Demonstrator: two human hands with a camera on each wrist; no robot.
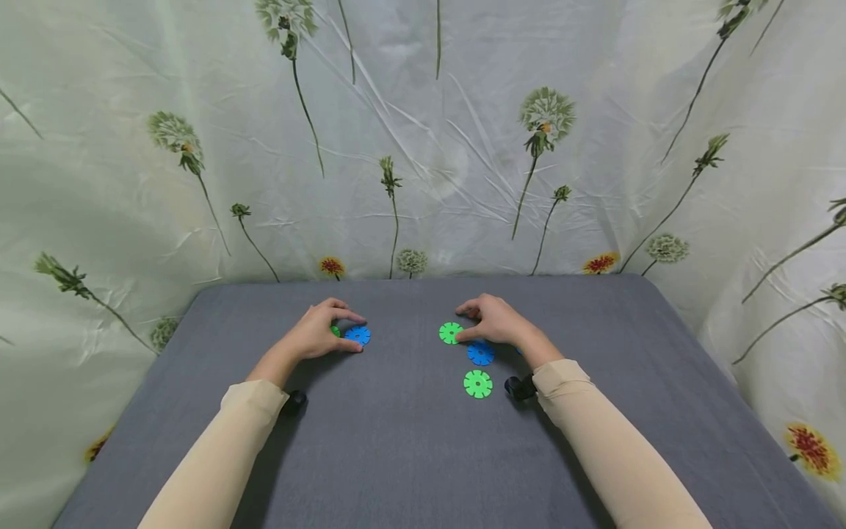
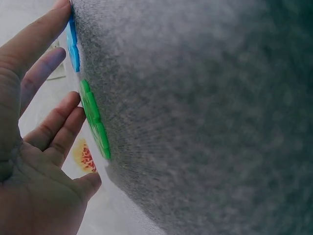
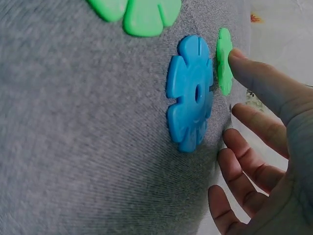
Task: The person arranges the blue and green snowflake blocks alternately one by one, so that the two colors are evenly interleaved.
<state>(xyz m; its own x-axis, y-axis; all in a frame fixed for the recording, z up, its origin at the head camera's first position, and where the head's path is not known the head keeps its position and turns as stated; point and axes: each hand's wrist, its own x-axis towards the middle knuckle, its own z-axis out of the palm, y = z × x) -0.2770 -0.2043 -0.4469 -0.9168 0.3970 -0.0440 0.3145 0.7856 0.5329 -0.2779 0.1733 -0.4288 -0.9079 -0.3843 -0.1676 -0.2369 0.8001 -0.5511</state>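
On the left, a blue notched disc [image 1: 358, 336] lies flat on the cloth between the thumb and index finger of my left hand [image 1: 316, 332], which span its near and far edges. A green notched disc [image 2: 95, 120] is under that hand's other fingers, mostly hidden in the head view. My right hand [image 1: 497, 321] has its thumb tip at the edge of a second green disc [image 1: 450, 333], with the other fingers held apart beyond it. Below this hand lie another blue disc [image 1: 480, 353] and, nearer me, a third green disc [image 1: 478, 383].
Grey cloth [image 1: 410, 441] covers the table. A sliver of blue [image 1: 519, 351] shows beside the right wrist, mostly hidden. A pale curtain [image 1: 436, 147] with printed flowers hangs behind the table's far edge. Dark wrist cameras [image 1: 521, 387] sit under both forearms.
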